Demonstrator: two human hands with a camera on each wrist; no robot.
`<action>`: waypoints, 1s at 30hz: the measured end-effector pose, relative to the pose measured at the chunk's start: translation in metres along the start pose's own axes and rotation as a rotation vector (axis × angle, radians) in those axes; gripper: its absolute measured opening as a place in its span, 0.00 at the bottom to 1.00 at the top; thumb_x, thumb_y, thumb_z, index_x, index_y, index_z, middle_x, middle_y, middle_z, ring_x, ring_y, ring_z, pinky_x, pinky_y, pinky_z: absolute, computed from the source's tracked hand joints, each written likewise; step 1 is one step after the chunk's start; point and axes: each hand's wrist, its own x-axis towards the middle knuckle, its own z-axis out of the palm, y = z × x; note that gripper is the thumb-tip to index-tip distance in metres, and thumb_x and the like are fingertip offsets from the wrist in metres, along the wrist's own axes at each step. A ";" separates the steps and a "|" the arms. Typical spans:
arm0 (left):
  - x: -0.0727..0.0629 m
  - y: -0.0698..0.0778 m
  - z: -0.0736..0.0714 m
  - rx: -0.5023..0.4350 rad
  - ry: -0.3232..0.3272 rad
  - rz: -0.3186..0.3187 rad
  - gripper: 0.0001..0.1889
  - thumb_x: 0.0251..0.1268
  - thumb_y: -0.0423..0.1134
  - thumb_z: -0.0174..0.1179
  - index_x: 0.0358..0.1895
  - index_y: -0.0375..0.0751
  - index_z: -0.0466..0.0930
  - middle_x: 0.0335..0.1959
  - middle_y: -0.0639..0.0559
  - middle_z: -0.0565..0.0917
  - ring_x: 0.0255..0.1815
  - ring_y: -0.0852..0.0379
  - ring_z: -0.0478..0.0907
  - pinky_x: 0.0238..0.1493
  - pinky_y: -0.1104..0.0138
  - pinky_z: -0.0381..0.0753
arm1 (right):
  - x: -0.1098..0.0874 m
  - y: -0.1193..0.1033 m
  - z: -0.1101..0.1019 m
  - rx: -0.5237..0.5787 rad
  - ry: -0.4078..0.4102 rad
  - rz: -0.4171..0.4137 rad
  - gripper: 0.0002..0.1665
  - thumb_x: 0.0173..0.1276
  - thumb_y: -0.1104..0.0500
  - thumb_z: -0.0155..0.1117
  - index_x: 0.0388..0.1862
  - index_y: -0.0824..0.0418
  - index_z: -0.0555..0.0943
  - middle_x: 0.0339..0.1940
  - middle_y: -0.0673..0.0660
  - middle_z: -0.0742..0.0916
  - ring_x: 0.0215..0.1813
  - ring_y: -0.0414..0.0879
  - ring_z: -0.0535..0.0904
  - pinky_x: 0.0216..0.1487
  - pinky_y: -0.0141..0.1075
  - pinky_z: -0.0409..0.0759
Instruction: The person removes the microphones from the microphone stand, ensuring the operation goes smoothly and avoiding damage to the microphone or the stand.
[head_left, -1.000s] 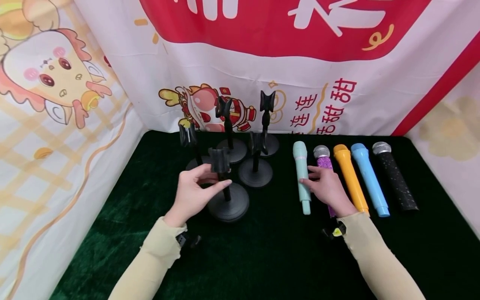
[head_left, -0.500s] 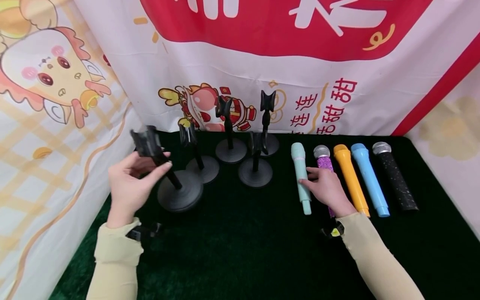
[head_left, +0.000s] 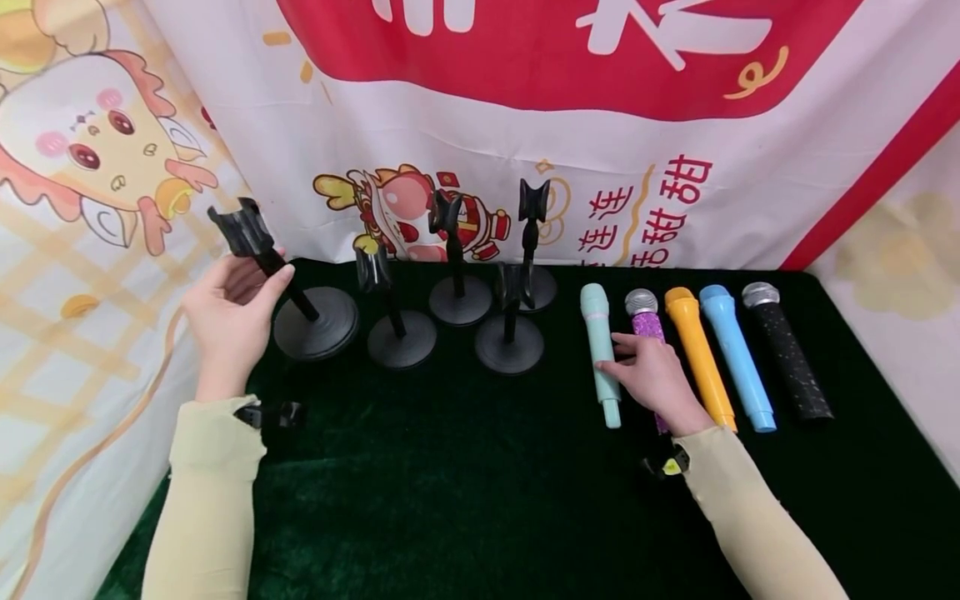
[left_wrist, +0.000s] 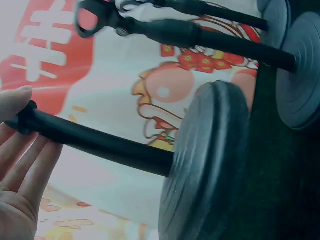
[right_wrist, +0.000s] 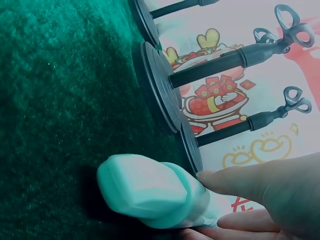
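My left hand (head_left: 234,312) grips the stem of a black desktop microphone stand (head_left: 313,323) just below its clip, at the far left of the cloth. The stand leans to the left, and whether its round base touches the cloth is hard to tell. In the left wrist view, thumb and fingers lie around the upper stem (left_wrist: 100,140). On the right, my right hand (head_left: 651,375) holds a mint-green microphone (head_left: 600,350) between thumb and fingers as it lies on the cloth. A purple glitter microphone (head_left: 645,315) lies partly hidden under that hand.
Several more black stands, one (head_left: 510,343) nearest the middle, stand upright at the back. Right of my right hand lie an orange microphone (head_left: 701,358), a blue one (head_left: 738,358) and a black speckled one (head_left: 787,354). A printed curtain (head_left: 450,125) hangs behind.
My left hand has carried the stand from the front of the group to the far left, then farther back. The mint-green microphone's head shifted slightly left; my right hand stays on it.
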 end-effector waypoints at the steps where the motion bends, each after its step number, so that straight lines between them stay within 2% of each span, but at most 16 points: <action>1: 0.004 -0.003 0.003 0.004 -0.005 -0.011 0.17 0.64 0.39 0.72 0.55 0.42 0.87 0.49 0.47 0.88 0.46 0.60 0.86 0.50 0.72 0.82 | 0.000 0.000 0.000 0.002 -0.002 0.000 0.36 0.70 0.55 0.72 0.69 0.73 0.73 0.55 0.71 0.85 0.49 0.59 0.87 0.48 0.52 0.86; 4: 0.018 -0.016 0.011 0.026 -0.028 -0.046 0.18 0.64 0.40 0.72 0.56 0.43 0.86 0.50 0.49 0.88 0.47 0.61 0.85 0.51 0.72 0.82 | 0.000 -0.001 -0.001 0.010 -0.001 -0.001 0.36 0.69 0.56 0.73 0.69 0.73 0.73 0.56 0.71 0.85 0.50 0.59 0.87 0.48 0.52 0.86; 9: 0.037 -0.039 0.028 0.023 -0.075 -0.052 0.19 0.65 0.44 0.72 0.57 0.45 0.85 0.52 0.50 0.87 0.49 0.61 0.85 0.52 0.70 0.82 | 0.000 -0.003 -0.001 0.015 -0.007 -0.002 0.36 0.68 0.58 0.74 0.70 0.72 0.73 0.58 0.71 0.84 0.49 0.58 0.87 0.48 0.51 0.86; 15: 0.053 -0.054 0.053 0.084 -0.136 -0.024 0.21 0.69 0.46 0.68 0.60 0.41 0.83 0.54 0.46 0.86 0.51 0.59 0.84 0.54 0.69 0.82 | 0.000 -0.003 -0.002 0.021 -0.002 -0.009 0.37 0.67 0.59 0.74 0.70 0.72 0.72 0.59 0.71 0.83 0.49 0.58 0.87 0.48 0.51 0.86; 17: 0.056 -0.060 0.060 0.114 -0.156 -0.017 0.21 0.70 0.46 0.67 0.60 0.39 0.82 0.54 0.45 0.86 0.49 0.58 0.85 0.53 0.69 0.82 | 0.000 -0.004 -0.003 0.023 -0.002 -0.011 0.37 0.67 0.59 0.74 0.70 0.72 0.72 0.60 0.71 0.83 0.50 0.58 0.87 0.48 0.50 0.86; 23: 0.061 -0.074 0.076 0.098 -0.165 -0.037 0.19 0.70 0.42 0.67 0.58 0.35 0.81 0.52 0.42 0.86 0.46 0.54 0.85 0.51 0.68 0.83 | -0.002 -0.004 -0.003 0.040 -0.020 -0.010 0.36 0.67 0.59 0.74 0.70 0.71 0.72 0.61 0.71 0.82 0.50 0.58 0.87 0.48 0.50 0.86; 30: 0.061 -0.091 0.086 0.092 -0.176 -0.104 0.22 0.72 0.44 0.65 0.63 0.36 0.79 0.57 0.41 0.84 0.52 0.51 0.85 0.55 0.66 0.82 | -0.004 -0.003 -0.003 0.042 -0.016 0.001 0.36 0.67 0.59 0.74 0.70 0.70 0.73 0.61 0.71 0.82 0.49 0.57 0.87 0.47 0.50 0.86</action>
